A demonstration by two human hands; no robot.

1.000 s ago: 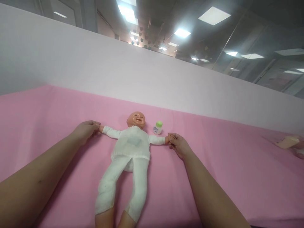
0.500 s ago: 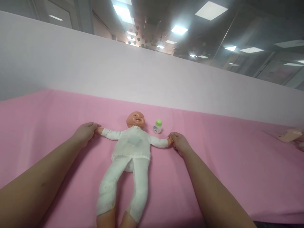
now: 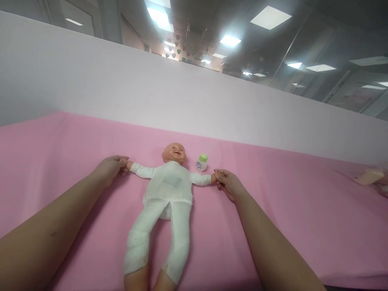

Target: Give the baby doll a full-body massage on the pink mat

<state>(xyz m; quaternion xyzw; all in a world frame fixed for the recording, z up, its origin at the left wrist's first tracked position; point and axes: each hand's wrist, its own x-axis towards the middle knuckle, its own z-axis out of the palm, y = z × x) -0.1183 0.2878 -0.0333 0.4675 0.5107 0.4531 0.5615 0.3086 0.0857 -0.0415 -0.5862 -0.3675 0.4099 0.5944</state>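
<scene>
Doll (image 3: 168, 190) face-up, arms spread — left hand (image 3: 109, 169), right hand (image 3: 228, 184) pinching its hands

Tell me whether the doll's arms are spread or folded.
Spread. The baby doll lies face up on the pink sheet, each arm stretched sideways, held at the hand by the left hand and right hand.

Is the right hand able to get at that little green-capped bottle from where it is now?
Probably yes. The right hand holds the doll's hand, and the bottle stands just beyond the doll's sleeve on bare pink sheet, nothing between. It would have to release its grip first.
</scene>
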